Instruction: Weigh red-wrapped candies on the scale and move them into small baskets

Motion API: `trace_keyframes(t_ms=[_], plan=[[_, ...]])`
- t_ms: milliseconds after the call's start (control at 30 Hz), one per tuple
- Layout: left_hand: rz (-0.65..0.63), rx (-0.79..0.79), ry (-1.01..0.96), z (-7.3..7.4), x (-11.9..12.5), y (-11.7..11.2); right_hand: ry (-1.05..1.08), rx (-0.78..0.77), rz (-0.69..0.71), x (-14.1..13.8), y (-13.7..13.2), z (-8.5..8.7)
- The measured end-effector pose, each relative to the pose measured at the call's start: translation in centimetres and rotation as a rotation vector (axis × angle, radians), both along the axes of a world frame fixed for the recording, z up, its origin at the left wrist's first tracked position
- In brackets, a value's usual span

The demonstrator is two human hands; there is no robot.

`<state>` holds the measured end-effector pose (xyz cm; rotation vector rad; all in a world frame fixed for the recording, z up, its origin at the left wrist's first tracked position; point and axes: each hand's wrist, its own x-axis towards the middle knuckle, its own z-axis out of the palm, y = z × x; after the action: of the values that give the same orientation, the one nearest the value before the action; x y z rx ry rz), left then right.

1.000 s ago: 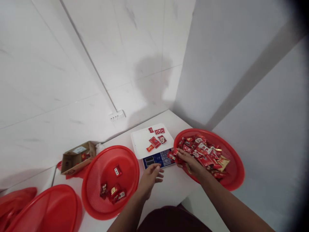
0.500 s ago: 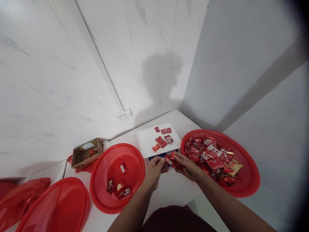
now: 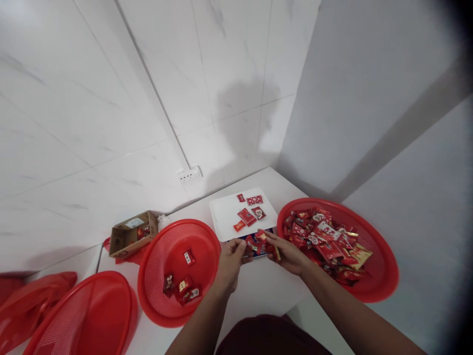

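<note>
My left hand (image 3: pixel 230 261) pinches the edge of a red candy packet (image 3: pixel 252 243) between thumb and fingers. My right hand (image 3: pixel 290 256) is closed around several more small wrapped candies (image 3: pixel 263 235), one with a gold edge sticking out below. Both hands meet just in front of a white flat-topped stand (image 3: pixel 225 217) with a dark blue front panel, which looks like a scale. Several red packets (image 3: pixel 247 216) lie spread on its top. At the right, a red basket (image 3: pixel 386 268) is heaped with red and gold packets. Another red basket (image 3: pixel 155 310) at the left holds a few.
A small cardboard box (image 3: pixel 120 246) with some packets in it stands behind the left basket. Farther left are another red basket (image 3: pixel 107 315) and a red plastic bag (image 3: pixel 48 296). Tiled wall (image 3: pixel 158 74) with a socket (image 3: pixel 189 175) bounds the back; a grey wall (image 3: pixel 369 98) rises at right.
My hands have drawn slightly apart, the left moving a little left. The red packet between them shows more now, and the candies in my right hand have shifted. The baskets look unchanged.
</note>
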<state>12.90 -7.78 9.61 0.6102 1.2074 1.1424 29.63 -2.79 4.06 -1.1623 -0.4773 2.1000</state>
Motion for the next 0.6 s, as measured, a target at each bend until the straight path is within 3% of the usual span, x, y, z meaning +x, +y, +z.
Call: trace_keyframes(t_ms=[200, 367, 600], plan=[[0.011, 0.005, 0.035, 0.1, -0.7, -0.4, -0.107, -0.012, -0.024, -0.8, 1.4, -2.2], [0.029, -0.038, 0.064, -0.9, -1.7, -1.3, -0.181, 0.017, -0.033, -1.8, 2.5, -3.6], [0.033, -0.110, 0.083, -2.7, -2.7, -2.6, -0.250, 0.120, -0.019, -4.6, 6.1, -3.0]])
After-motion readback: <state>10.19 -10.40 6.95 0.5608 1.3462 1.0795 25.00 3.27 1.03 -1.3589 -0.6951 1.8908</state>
